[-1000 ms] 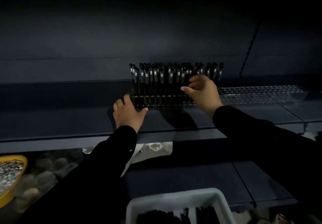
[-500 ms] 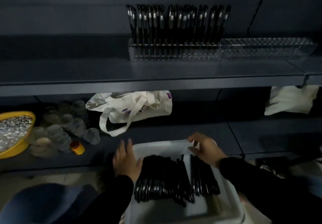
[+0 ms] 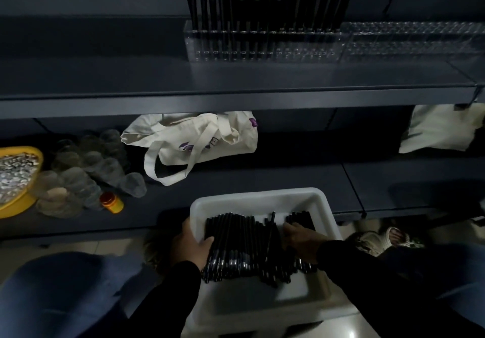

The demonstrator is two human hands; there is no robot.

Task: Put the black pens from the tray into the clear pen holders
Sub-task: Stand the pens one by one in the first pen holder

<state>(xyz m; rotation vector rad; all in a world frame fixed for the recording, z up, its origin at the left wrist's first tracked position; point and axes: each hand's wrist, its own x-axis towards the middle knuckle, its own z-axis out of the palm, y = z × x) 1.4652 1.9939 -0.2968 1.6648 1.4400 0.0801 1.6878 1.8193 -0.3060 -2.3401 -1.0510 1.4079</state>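
Fingers of the right hand (image 3: 299, 239) lie curled down among the pens (image 3: 244, 243) at the pile's 3 o'clock edge — whether they have closed on any cannot be told. The left hand (image 3: 190, 245) sits at 9 o'clock, thumb pressed to the outermost pens and fingers wrapped over the tray (image 3: 258, 195) wall. The pens lie roughly parallel in the white tray, caps toward 6 o'clock, one stray crossing the rest at an angle. Up at 12 o'clock, on the shelf (image 3: 236, 96), the left holder (image 3: 262, 46) stands full of upright pens; the right holder (image 3: 414, 40) beside it looks empty. Slim, stiff and light, with smooth barrels, the pens will likely roll and slide in a bunch — best pinched a few at a time around mid-barrel, tips kept aligned for the holes.
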